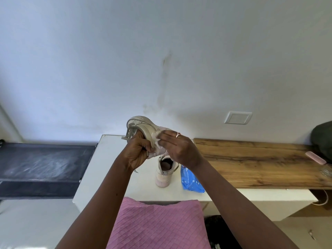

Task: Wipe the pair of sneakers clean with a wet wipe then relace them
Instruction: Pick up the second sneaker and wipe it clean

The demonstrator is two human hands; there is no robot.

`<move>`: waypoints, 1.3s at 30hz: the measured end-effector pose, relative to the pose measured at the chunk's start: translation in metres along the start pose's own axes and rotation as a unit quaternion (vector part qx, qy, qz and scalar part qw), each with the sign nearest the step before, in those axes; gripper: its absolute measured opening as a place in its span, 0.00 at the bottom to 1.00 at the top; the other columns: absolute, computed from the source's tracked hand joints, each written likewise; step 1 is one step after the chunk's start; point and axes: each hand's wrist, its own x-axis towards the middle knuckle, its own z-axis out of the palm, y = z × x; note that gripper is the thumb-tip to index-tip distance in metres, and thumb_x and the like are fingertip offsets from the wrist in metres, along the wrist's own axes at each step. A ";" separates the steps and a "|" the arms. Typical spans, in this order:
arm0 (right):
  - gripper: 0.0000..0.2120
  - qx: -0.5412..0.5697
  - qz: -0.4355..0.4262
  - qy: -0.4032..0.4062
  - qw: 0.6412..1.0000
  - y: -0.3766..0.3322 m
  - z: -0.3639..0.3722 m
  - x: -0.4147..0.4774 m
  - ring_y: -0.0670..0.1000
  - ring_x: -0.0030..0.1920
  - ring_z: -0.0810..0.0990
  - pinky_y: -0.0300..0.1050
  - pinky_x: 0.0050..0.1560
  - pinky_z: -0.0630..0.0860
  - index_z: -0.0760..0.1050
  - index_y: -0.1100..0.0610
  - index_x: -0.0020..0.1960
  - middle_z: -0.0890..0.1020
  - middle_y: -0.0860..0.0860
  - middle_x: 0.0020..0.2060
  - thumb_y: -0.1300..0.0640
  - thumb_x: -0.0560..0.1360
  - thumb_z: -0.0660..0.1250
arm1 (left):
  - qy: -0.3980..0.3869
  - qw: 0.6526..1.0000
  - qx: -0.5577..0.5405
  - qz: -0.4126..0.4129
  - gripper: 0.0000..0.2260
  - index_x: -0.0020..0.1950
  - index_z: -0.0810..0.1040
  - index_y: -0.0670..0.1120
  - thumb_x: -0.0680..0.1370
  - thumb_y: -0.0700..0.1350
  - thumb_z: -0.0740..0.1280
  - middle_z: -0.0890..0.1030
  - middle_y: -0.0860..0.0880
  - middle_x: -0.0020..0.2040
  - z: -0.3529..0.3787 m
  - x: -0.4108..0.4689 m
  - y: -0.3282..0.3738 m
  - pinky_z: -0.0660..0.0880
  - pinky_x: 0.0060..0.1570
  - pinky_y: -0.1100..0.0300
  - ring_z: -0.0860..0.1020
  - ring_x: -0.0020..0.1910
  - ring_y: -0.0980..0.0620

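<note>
Head view: a white sneaker [143, 125] is held up in front of a pale wall, above a white surface [107, 168]. The left hand [138, 151] is curled round the shoe near its opening, its grip clenched on the upper, and grey laces [130, 133] hang loose just above the knuckles. A crumpled white wet wipe [158, 139] is pressed against the shoe's side by the right hand [179, 148], whose grip is released, with the fingers laid straight over the wipe. A ring [177, 134] is worn on one of these fingers. The second sneaker [164, 171] is stood on the surface below the hands, heel toward the camera. A blue wipe pack [191, 179] is laid just to its right; its white print is too small to be read. A wooden board [251, 159] is seen further right.
</note>
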 end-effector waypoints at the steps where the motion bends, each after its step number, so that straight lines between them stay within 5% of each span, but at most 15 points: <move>1: 0.07 -0.001 0.033 -0.003 0.999 0.001 -0.002 0.004 0.56 0.49 0.81 0.48 0.47 0.78 0.80 0.64 0.44 0.82 0.56 0.47 0.70 0.74 0.64 | 0.000 1.000 0.008 0.003 0.29 0.45 0.81 0.41 0.63 0.19 0.47 0.78 0.41 0.41 0.002 -0.001 -0.001 0.76 0.32 0.62 0.79 0.40 0.47; 7: 0.17 0.019 0.255 -0.079 0.964 0.010 0.004 0.038 0.58 0.27 0.74 0.40 0.29 0.67 0.79 0.63 0.35 0.79 0.55 0.29 0.59 0.76 0.57 | 0.036 0.995 0.090 -0.012 0.28 0.51 0.75 0.46 0.60 0.22 0.54 0.80 0.42 0.42 0.003 -0.001 -0.012 0.78 0.33 0.54 0.79 0.41 0.44; 12: 0.12 0.107 0.407 -0.120 0.899 0.012 -0.007 0.047 0.64 0.45 0.79 0.49 0.46 0.74 0.82 0.65 0.47 0.83 0.63 0.44 0.68 0.73 0.60 | 0.039 0.994 0.103 -0.002 0.30 0.51 0.75 0.45 0.54 0.24 0.55 0.80 0.44 0.38 0.008 0.001 -0.011 0.75 0.26 0.61 0.79 0.36 0.47; 17: 0.14 0.093 0.372 -0.080 0.920 0.000 -0.020 0.043 0.66 0.37 0.78 0.46 0.37 0.70 0.81 0.69 0.40 0.82 0.63 0.36 0.62 0.73 0.60 | 0.061 0.995 0.081 0.020 0.30 0.52 0.74 0.43 0.62 0.19 0.50 0.78 0.42 0.41 0.001 0.006 -0.007 0.77 0.26 0.59 0.77 0.40 0.44; 21: 0.18 0.050 0.357 -0.079 0.929 -0.006 -0.021 0.039 0.64 0.35 0.76 0.53 0.36 0.74 0.80 0.66 0.39 0.82 0.60 0.35 0.58 0.69 0.54 | 0.077 0.996 0.024 0.028 0.30 0.56 0.73 0.43 0.62 0.20 0.50 0.77 0.41 0.47 -0.010 0.012 -0.002 0.79 0.40 0.47 0.76 0.48 0.42; 28: 0.13 0.082 0.394 -0.152 0.903 0.009 0.001 0.052 0.60 0.49 0.80 0.48 0.50 0.75 0.82 0.63 0.53 0.84 0.58 0.49 0.68 0.74 0.60 | 0.055 0.994 0.093 -0.003 0.30 0.54 0.73 0.44 0.59 0.21 0.54 0.79 0.44 0.40 -0.003 0.001 -0.006 0.77 0.29 0.58 0.77 0.42 0.44; 34: 0.11 0.149 0.422 -0.138 0.884 0.018 -0.002 0.059 0.57 0.52 0.81 0.45 0.54 0.74 0.82 0.63 0.52 0.83 0.60 0.49 0.67 0.74 0.63 | 0.042 0.994 0.104 -0.007 0.34 0.58 0.72 0.42 0.54 0.25 0.55 0.78 0.41 0.44 -0.001 0.003 -0.005 0.77 0.28 0.57 0.77 0.42 0.43; 39: 0.14 0.089 0.329 -0.070 0.938 0.004 -0.002 0.051 0.58 0.35 0.79 0.38 0.36 0.65 0.82 0.64 0.39 0.84 0.56 0.36 0.67 0.69 0.57 | 0.042 0.999 0.034 0.006 0.32 0.59 0.71 0.41 0.63 0.20 0.46 0.78 0.40 0.45 -0.005 0.007 -0.003 0.80 0.35 0.49 0.79 0.44 0.42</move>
